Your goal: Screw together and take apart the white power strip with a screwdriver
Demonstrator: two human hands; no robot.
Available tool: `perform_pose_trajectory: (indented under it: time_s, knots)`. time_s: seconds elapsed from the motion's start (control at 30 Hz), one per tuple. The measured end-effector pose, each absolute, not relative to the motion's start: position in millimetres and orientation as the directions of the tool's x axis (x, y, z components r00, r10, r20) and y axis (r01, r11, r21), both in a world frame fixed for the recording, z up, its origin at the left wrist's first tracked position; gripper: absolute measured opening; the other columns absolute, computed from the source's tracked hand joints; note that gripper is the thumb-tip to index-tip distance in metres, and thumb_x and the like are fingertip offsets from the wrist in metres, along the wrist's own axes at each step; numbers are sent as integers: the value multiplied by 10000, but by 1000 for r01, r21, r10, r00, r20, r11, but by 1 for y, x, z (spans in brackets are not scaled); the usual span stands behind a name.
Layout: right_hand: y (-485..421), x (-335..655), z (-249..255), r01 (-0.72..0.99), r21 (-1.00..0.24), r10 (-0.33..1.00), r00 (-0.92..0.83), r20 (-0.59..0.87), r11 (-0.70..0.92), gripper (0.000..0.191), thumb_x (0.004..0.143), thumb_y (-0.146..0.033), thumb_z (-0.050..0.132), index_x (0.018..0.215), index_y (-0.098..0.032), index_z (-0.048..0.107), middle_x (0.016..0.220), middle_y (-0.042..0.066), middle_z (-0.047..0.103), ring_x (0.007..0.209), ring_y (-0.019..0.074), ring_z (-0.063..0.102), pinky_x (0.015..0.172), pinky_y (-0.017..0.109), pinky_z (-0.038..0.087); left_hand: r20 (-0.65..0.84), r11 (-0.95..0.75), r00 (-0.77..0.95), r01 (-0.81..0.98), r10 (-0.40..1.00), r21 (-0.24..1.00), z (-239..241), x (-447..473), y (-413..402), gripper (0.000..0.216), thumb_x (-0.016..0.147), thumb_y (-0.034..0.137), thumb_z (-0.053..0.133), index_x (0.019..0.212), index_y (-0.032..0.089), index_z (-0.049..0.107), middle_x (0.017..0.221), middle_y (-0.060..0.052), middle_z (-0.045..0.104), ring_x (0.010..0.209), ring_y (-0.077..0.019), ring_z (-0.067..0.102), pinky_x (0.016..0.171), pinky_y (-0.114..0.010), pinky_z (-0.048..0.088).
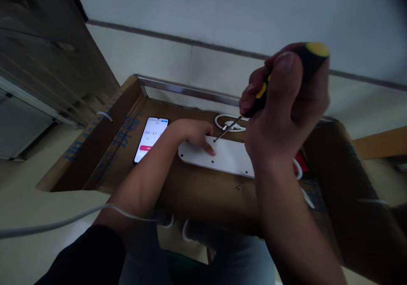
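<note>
A white power strip [225, 157] lies face down on a flattened cardboard sheet [197, 191], its back showing several small screw holes. My left hand [195, 134] rests on the strip's left end, fingers curled and pressing it down. My right hand [286, 107] is wrapped round the black and yellow handle of a screwdriver [263, 94]. The thin metal shaft slants down to the left, and its tip sits at a screw hole near the strip's upper edge, just beside my left fingers.
A phone [150, 138] with a running timer lies on the cardboard to the left of the strip. A coiled white cable [227, 121] sits behind the strip. A metal rail [187, 90] runs along the back. A grey cable [63, 223] crosses my left forearm.
</note>
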State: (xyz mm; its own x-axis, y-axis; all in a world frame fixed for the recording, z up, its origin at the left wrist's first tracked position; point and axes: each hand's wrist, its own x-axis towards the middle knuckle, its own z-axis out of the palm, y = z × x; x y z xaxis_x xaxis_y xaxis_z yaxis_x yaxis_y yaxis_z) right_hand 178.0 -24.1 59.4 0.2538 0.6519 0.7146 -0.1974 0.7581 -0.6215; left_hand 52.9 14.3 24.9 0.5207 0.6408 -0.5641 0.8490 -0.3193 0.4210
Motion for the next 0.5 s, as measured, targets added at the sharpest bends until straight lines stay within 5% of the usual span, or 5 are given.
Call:
perform_pose_trajectory:
  time_s: [0.2,0.4,0.5]
  knots:
    - [-32,184,73,-143,-598,615,173,770,789,186,937,-299,680,893,-185,539,675,-33,480,462,54,385,423,253,258,-563,-317,528,844,636,433,25,54,13,762,659,674,762,1269,233,642,1234,-48,725,1000,-251,669,748,-300,464]
    - [-50,184,98,-224,-659,688,367,626,718,498,976,-644,525,823,-171,518,596,-47,352,464,43,320,395,241,197,-578,-325,519,852,630,411,24,56,14,748,649,682,758,1247,243,663,1250,-42,726,1009,-244,659,746,-290,451]
    - [-51,185,96,-327,-692,765,297,571,643,533,920,-698,581,761,-199,481,555,-59,351,405,48,279,332,229,136,-571,-319,533,841,624,437,22,55,15,711,653,656,770,1220,242,658,1205,-33,741,968,-220,665,702,-271,432]
